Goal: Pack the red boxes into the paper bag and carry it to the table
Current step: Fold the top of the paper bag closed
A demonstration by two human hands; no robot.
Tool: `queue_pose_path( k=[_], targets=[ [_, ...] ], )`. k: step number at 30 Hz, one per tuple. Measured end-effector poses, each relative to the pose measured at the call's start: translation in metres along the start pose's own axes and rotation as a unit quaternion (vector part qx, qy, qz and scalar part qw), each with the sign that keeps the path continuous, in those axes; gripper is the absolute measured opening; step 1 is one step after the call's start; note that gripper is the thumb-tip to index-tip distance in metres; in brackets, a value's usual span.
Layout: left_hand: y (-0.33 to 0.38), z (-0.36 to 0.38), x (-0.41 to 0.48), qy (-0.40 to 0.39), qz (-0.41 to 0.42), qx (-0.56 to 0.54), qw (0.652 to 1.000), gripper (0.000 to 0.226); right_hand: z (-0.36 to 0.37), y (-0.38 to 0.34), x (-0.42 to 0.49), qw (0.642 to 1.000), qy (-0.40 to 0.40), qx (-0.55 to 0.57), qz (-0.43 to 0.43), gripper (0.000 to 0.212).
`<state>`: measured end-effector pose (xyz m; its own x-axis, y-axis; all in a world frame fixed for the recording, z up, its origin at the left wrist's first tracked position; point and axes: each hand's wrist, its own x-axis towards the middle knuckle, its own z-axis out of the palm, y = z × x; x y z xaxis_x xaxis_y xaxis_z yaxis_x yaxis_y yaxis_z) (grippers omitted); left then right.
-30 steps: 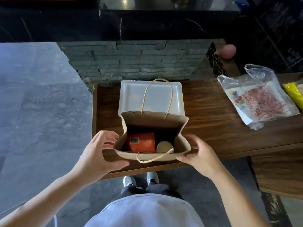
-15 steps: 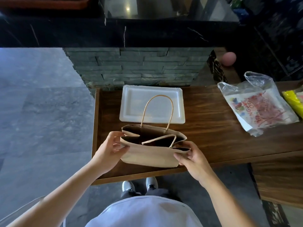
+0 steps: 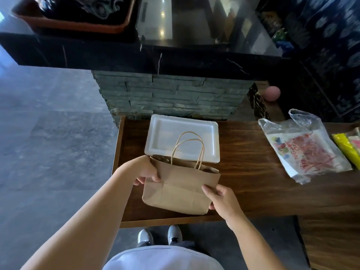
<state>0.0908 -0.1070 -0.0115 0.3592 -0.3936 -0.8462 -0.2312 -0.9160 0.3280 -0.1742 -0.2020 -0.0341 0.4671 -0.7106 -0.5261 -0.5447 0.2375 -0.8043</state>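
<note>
Paper bag (image 3: pixel 178 189), standing near the worktop's (image 3: pixel 253 182) front edge, is pinched at both sides by left hand (image 3: pixel 145 172) and right hand (image 3: pixel 222 199); both handles (image 3: pixel 190 149) should be gathered before lifting.

Light was dim and cool; glare spotted the glossy black counter (image 3: pixel 194 26), and wide-angle distortion bent the edges
</note>
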Motion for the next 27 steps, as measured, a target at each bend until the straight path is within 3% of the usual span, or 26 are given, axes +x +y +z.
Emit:
queue_pose_path(
  k=[5, 7, 10, 15, 19, 21, 22, 24, 25, 27],
  targets=[
    [0.002, -0.011, 0.016, -0.095, -0.063, -0.013, 0.993, 0.073, 0.005, -0.003, 0.009, 0.997, 0.012, -0.003, 0.071, 0.043],
    [0.002, -0.014, 0.019, -0.128, -0.104, -0.062, 0.984, 0.072, 0.007, 0.001, 0.013, 0.996, 0.016, -0.02, 0.091, 0.041],
    [0.001, -0.015, 0.022, -0.136, -0.127, -0.048, 0.981, 0.066, 0.012, 0.006, 0.016, 0.996, 0.014, -0.029, 0.085, 0.039],
    [-0.007, 0.006, 0.022, -0.034, -0.065, -0.036, 0.997, 0.05, 0.014, 0.017, 0.021, 0.992, 0.078, -0.083, 0.059, 0.031],
    [-0.025, 0.034, 0.02, 0.134, 0.043, -0.018, 0.99, 0.048, 0.013, 0.013, 0.023, 0.965, 0.116, -0.228, -0.053, 0.037],
    [-0.036, 0.044, 0.017, 0.243, 0.14, 0.121, 0.952, 0.055, 0.016, 0.008, 0.019, 0.92, 0.14, -0.328, -0.162, 0.041],
    [-0.042, 0.048, 0.013, 0.301, 0.21, 0.199, 0.909, 0.057, 0.019, 0.006, 0.016, 0.894, 0.133, -0.365, -0.222, 0.043],
    [-0.05, 0.05, 0.003, 0.381, 0.363, 0.299, 0.796, 0.055, 0.028, 0.002, 0.01, 0.847, 0.049, -0.433, -0.303, 0.057],
    [-0.053, 0.05, 0.0, 0.374, 0.423, 0.337, 0.753, 0.05, 0.034, 0.002, 0.009, 0.828, -0.006, -0.464, -0.316, 0.065],
    [-0.061, 0.048, -0.003, 0.288, 0.464, 0.411, 0.73, 0.055, 0.047, 0.003, 0.007, 0.798, -0.065, -0.505, -0.322, 0.07]
  ],
)
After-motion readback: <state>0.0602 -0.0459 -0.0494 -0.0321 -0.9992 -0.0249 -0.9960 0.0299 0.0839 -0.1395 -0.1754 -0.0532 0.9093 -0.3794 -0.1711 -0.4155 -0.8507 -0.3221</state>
